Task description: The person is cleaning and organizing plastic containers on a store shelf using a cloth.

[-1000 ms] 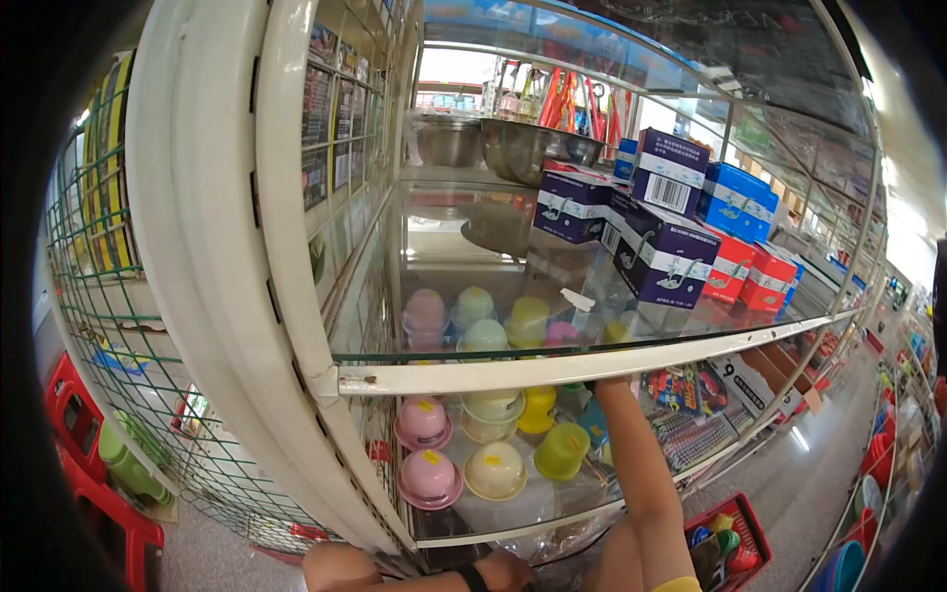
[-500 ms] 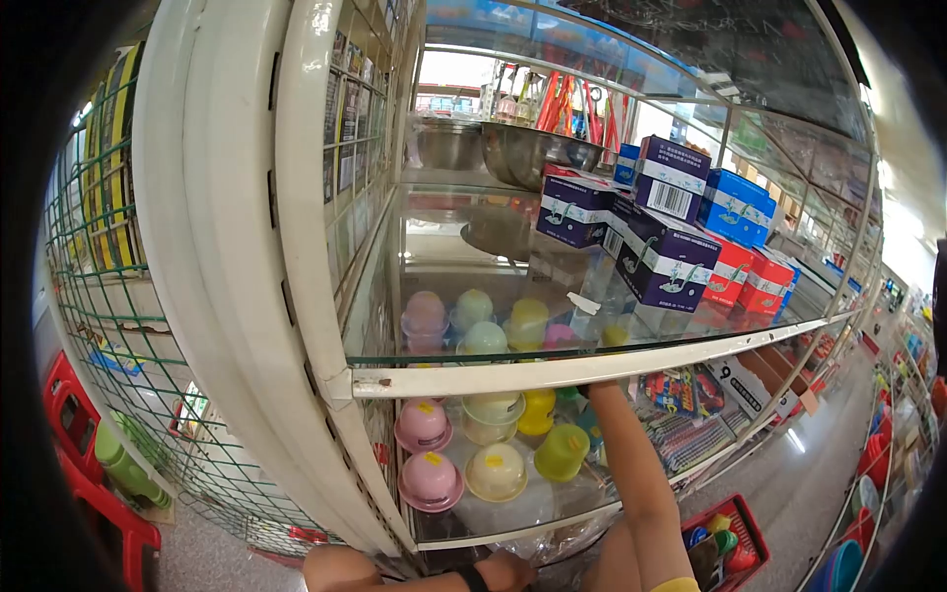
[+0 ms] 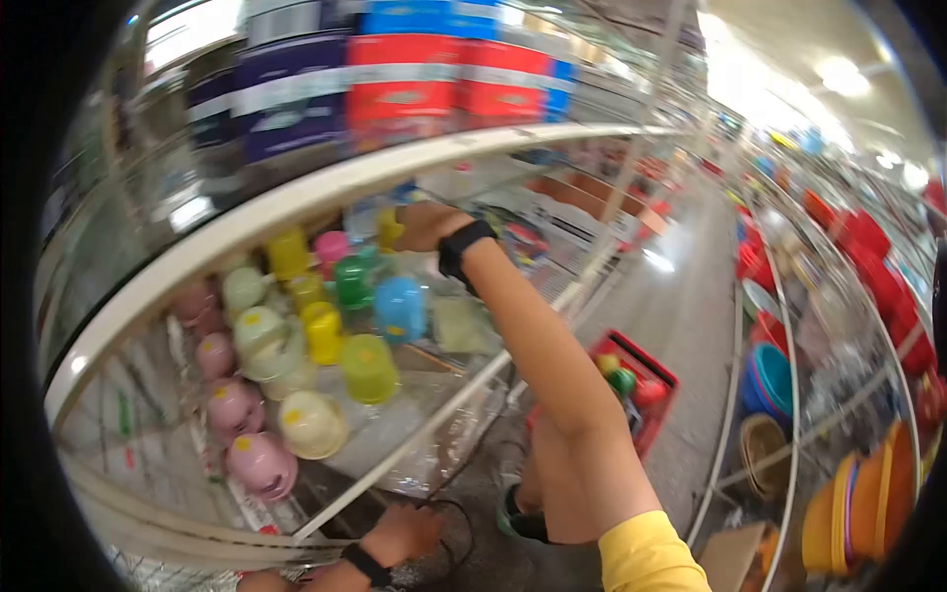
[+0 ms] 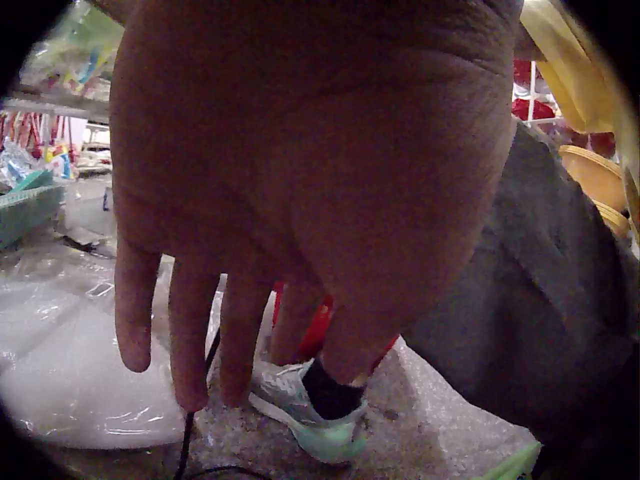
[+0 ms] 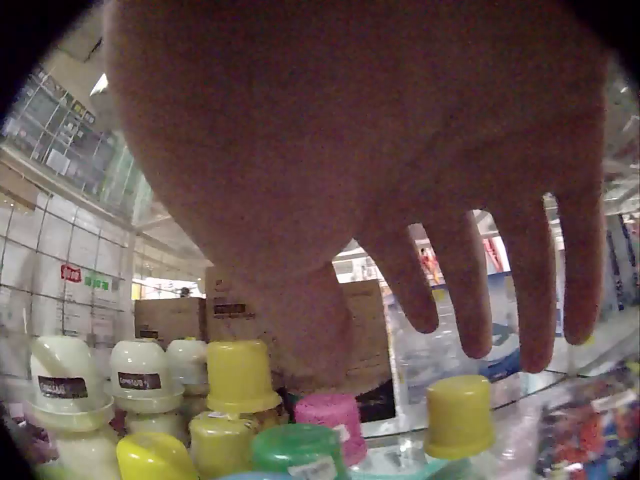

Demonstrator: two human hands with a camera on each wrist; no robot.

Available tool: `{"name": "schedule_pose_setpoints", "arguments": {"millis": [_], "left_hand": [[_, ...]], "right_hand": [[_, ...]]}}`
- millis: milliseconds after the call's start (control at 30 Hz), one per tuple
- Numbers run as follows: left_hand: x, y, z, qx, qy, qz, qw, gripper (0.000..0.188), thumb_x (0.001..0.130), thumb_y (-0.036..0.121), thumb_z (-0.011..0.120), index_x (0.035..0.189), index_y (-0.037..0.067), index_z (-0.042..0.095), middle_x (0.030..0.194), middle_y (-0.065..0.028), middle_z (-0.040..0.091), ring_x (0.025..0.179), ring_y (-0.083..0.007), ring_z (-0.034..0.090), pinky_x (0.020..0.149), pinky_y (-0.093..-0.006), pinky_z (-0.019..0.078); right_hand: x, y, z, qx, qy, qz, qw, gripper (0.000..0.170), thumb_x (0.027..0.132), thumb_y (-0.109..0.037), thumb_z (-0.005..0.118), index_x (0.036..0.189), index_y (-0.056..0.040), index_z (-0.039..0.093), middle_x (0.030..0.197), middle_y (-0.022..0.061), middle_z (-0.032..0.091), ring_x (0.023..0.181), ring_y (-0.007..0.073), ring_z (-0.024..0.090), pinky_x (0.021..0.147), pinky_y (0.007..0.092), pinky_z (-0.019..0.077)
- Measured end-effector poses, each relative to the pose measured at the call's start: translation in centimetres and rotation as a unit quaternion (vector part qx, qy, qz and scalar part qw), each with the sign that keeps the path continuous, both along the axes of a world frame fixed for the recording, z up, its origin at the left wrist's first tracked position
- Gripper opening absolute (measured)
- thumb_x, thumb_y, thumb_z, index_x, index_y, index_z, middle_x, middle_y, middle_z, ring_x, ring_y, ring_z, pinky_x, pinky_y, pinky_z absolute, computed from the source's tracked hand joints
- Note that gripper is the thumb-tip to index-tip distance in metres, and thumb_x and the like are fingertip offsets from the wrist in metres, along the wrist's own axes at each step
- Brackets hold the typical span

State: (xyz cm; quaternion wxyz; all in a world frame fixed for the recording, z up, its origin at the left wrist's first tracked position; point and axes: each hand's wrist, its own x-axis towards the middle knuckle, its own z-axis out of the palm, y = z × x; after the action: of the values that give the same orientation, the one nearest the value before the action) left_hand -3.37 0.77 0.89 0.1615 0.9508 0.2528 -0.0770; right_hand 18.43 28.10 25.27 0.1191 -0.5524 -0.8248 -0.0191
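The person's right arm (image 3: 552, 365) sticks out long from a yellow sleeve (image 3: 651, 557) and goes in under the white shelf edge (image 3: 395, 173). It has a black band (image 3: 464, 247) at the wrist. The right hand (image 3: 424, 227) is at the end, over the back part of the lower shelf. In the right wrist view, its fingers (image 5: 535, 310) point down, long and straight, with little gaps between them, so the hand is wide. The thumb points down too.

The small yellow cup (image 5: 460, 418) is upside down, just under the fingertips. I cannot tell if they touch it. A pink cup (image 5: 332, 420) and a green cup (image 5: 298, 450) are near it. A blue cup (image 3: 400, 308) and a lime green cup (image 3: 369, 369) are closer to the shelf front.

The left hand (image 3: 409, 533) is down low, in front of the shelf. The left wrist view shows its fingers (image 4: 190, 335) hanging down, straight and a bit apart, so it is wide too. Behind them are a black cord (image 4: 187, 440) and a shoe (image 4: 310, 412) on the floor.
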Motion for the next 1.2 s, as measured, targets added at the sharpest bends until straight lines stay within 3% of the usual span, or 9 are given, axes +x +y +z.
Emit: {"name": "schedule_pose_setpoints", "arguments": {"millis": [33, 300, 367, 500, 633, 767, 1000, 1067, 1200], "left_hand": [[0.2, -0.4, 0.4, -0.005, 0.001, -0.025, 1.000, 0.036, 0.088, 0.033, 0.053, 0.117, 0.011, 0.056, 0.093, -0.0137, 0.065, 0.081, -0.0363, 0.064, 0.067, -0.0478, 0.0520], [1.5, -2.9, 0.6, -0.023, 0.113, -0.049, 0.992, 0.037, 0.089, 0.032, 0.051, 0.116, 0.007, 0.057, 0.095, -0.0162, 0.065, 0.086, -0.0370, 0.065, 0.069, -0.0485, 0.0519], [2.0, -3.7, -0.6, -0.010, 0.106, -0.037, 0.994, 0.034, 0.089, 0.031, 0.051, 0.113, 0.008, 0.058, 0.095, -0.0163, 0.065, 0.087, -0.0363, 0.065, 0.070, -0.0478, 0.0522], [3.3, -4.9, -1.3, -0.022, 0.142, -0.035, 0.989, 0.032, 0.089, 0.031, 0.052, 0.110, 0.008, 0.059, 0.096, -0.0153, 0.066, 0.089, -0.0350, 0.066, 0.070, -0.0462, 0.0530], [6.4, -5.2, 1.3, -0.011, 0.193, -0.058, 0.979, 0.034, 0.088, 0.030, 0.052, 0.114, 0.009, 0.058, 0.098, -0.0149, 0.067, 0.091, -0.0338, 0.066, 0.071, -0.0458, 0.0536], [11.5, -4.7, 3.7, 0.050, 0.075, -0.081, 0.993, 0.033, 0.087, 0.030, 0.055, 0.113, 0.009, 0.057, 0.100, -0.0134, 0.066, 0.091, -0.0333, 0.065, 0.074, -0.0454, 0.0529], [18.1, -0.3, 9.8, 0.064, -0.078, -0.014, 0.995, 0.027, 0.087, 0.026, 0.054, 0.107, 0.008, 0.058, 0.092, -0.0162, 0.064, 0.089, -0.0352, 0.064, 0.073, -0.0470, 0.0515], [17.7, 3.3, 11.5, 0.138, -0.235, 0.113, 0.955, 0.026, 0.087, 0.025, 0.053, 0.104, 0.006, 0.059, 0.090, -0.0180, 0.064, 0.086, -0.0366, 0.063, 0.071, -0.0480, 0.0508], [14.6, 6.8, 13.0, 0.137, -0.219, 0.238, 0.936, 0.026, 0.087, 0.024, 0.052, 0.101, 0.004, 0.059, 0.094, -0.0174, 0.066, 0.085, -0.0366, 0.063, 0.072, -0.0489, 0.0506]], "right_hand": [[1.1, -5.4, 2.6, -0.039, 0.042, -0.027, 0.998, 0.045, 0.079, -0.037, 0.061, 0.104, 0.0005, 0.064, 0.108, 0.0247, 0.064, 0.103, 0.0387, 0.061, 0.088, 0.0464, 0.0482], [17.6, -11.3, -3.9, 0.202, 0.133, -0.108, 0.964, 0.026, 0.082, -0.023, 0.057, 0.091, 0.0000, 0.065, 0.086, 0.0227, 0.065, 0.083, 0.0393, 0.063, 0.075, 0.0470, 0.0500], [22.1, -13.9, -6.8, 0.184, 0.171, -0.150, 0.956, 0.024, 0.084, -0.021, 0.055, 0.089, 0.0007, 0.064, 0.082, 0.0254, 0.064, 0.080, 0.0397, 0.064, 0.072, 0.0470, 0.0494], [27.8, -17.9, -12.4, 0.009, 0.053, -0.151, 0.987, 0.030, 0.082, -0.026, 0.058, 0.096, -0.0010, 0.068, 0.093, 0.0250, 0.066, 0.089, 0.0404, 0.064, 0.080, 0.0472, 0.0498], [28.3, -20.3, -14.2, -0.136, -0.004, -0.115, 0.984, 0.036, 0.079, -0.032, 0.060, 0.096, -0.0013, 0.068, 0.097, 0.0241, 0.066, 0.091, 0.0392, 0.064, 0.082, 0.0453, 0.0502], [27.0, -21.0, -14.3, -0.293, -0.055, -0.132, 0.945, 0.045, 0.077, -0.034, 0.064, 0.104, 0.0008, 0.066, 0.099, 0.0208, 0.068, 0.091, 0.0364, 0.065, 0.080, 0.0429, 0.0505], [21.8, -21.1, -13.1, -0.111, -0.009, -0.016, 0.994, 0.035, 0.082, -0.029, 0.059, 0.106, -0.0037, 0.064, 0.096, 0.0233, 0.066, 0.090, 0.0404, 0.063, 0.080, 0.0476, 0.0495], [18.7, -20.3, -11.7, -0.023, 0.056, -0.015, 0.998, 0.032, 0.084, -0.028, 0.055, 0.104, -0.0043, 0.062, 0.094, 0.0221, 0.066, 0.085, 0.0417, 0.063, 0.076, 0.0494, 0.0500], [13.3, -17.5, -9.9, 0.065, 0.156, 0.017, 0.986, 0.038, 0.086, -0.026, 0.058, 0.118, -0.0048, 0.051, 0.102, 0.0205, 0.063, 0.088, 0.0402, 0.062, 0.074, 0.0498, 0.0495]]}}
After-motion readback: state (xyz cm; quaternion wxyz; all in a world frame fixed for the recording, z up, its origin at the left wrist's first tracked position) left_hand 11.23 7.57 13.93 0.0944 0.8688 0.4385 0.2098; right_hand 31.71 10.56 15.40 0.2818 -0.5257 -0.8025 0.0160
